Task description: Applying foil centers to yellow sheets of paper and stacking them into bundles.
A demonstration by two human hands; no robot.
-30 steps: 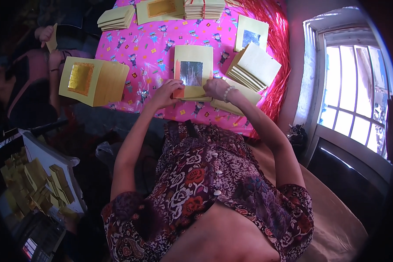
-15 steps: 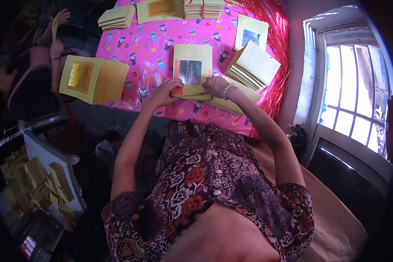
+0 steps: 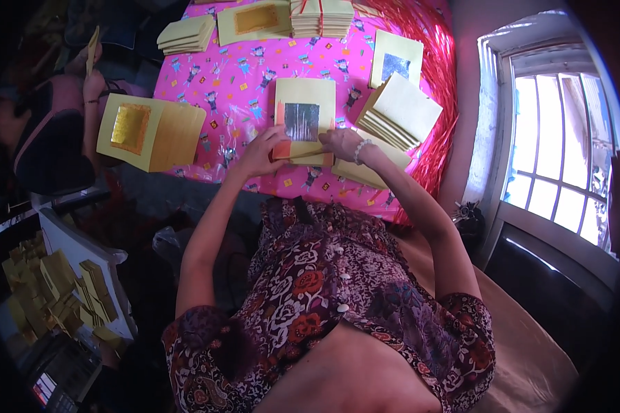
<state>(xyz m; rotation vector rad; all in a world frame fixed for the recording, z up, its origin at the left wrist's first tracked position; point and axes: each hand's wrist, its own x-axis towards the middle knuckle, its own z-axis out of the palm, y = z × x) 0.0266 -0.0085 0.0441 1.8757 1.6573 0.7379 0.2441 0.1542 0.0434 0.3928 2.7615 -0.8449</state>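
A yellow sheet of joss paper [image 3: 304, 91] with a silver foil square and orange side strips lies in front of me, on top of other paper. My left hand [image 3: 260, 153] grips its near left corner, fingers on the left edge and thumb at the near edge. My right hand [image 3: 344, 144], with a beaded bracelet at the wrist, has its fingers closed on the near right corner. Between the hands the near edge is partly turned up into a narrow fold. Beside my right forearm is a folded paper stack [image 3: 399, 113], resting over more yellow sheets [image 3: 365, 172].
A pink patterned cover [image 3: 227, 124] lies over the table. At left stands a thick paper block [image 3: 176, 138] with gold foil; more bundles [image 3: 322, 19] sit at the far edge. Red plastic strands [image 3: 442, 89] run along the right. A co-worker's hand [image 3: 93, 86] holds paper at far left.
The near edge of the sheet is turned up more between my hands. My left thumb has shifted along it. The whole view has moved slightly, and the co-worker's hands have come closer together.
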